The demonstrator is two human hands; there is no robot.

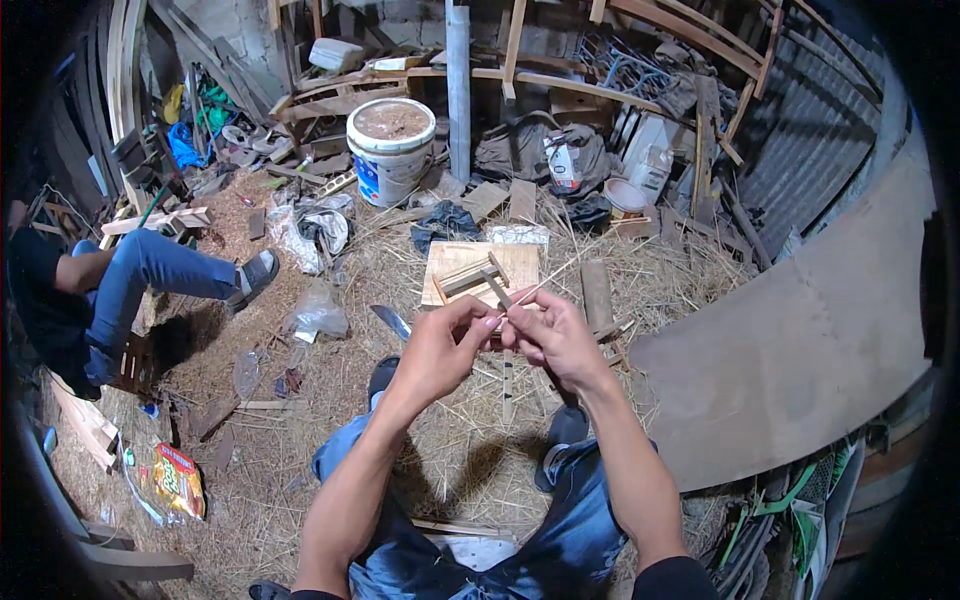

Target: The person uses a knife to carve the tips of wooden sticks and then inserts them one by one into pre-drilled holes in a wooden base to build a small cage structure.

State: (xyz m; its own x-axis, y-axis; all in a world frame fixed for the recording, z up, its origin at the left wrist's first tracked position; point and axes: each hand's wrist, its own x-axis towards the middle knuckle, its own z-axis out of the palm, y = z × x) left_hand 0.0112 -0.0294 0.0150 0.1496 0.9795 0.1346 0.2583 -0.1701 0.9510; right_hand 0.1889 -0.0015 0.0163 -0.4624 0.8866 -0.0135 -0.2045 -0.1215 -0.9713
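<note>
My left hand and my right hand meet in front of me above the straw, both closed in a pinch. Between their fingertips is a thin pale wood strip, its free end slanting up to the right. A flat narrow stick juts up from the right fingers; whether that hand holds it too is hard to tell. Just beyond, a small slatted wooden frame rests on a square wooden board. Left of my left hand a knife blade lies on the straw, its handle hidden.
A seated person in jeans is at the left. At the back stand a white bucket full of brownish material and a grey post. A large brown sheet slopes along the right. A plastic bag and a red-yellow snack packet litter the ground.
</note>
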